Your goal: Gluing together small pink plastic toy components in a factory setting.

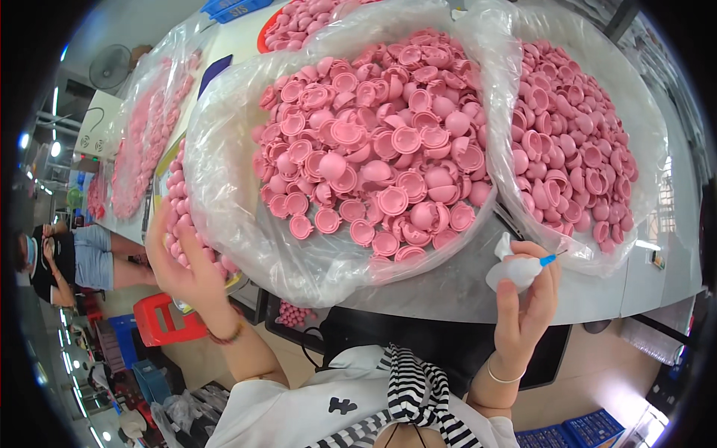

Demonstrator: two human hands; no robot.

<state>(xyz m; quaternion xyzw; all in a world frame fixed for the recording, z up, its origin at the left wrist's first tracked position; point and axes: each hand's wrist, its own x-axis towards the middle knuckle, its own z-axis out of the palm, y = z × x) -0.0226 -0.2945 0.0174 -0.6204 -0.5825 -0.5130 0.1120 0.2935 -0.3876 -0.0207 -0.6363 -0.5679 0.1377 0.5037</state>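
Observation:
In my right hand is a small white squeeze bottle with a blue needle tip pointing to the right, held above the table's near edge. My left hand reaches to the left, fingers apart, at a tray full of round pink balls; some fingertips blur against them. Between my hands a large clear plastic bag lies spread wide, heaped with pink half-shells, some hollow side up. A second clear bag to the right holds more pink half-shells.
A red basin of pink pieces and a blue basket stand at the back. Farther left lies a long bag of pink pieces. A red stool is on the floor at left, near another person.

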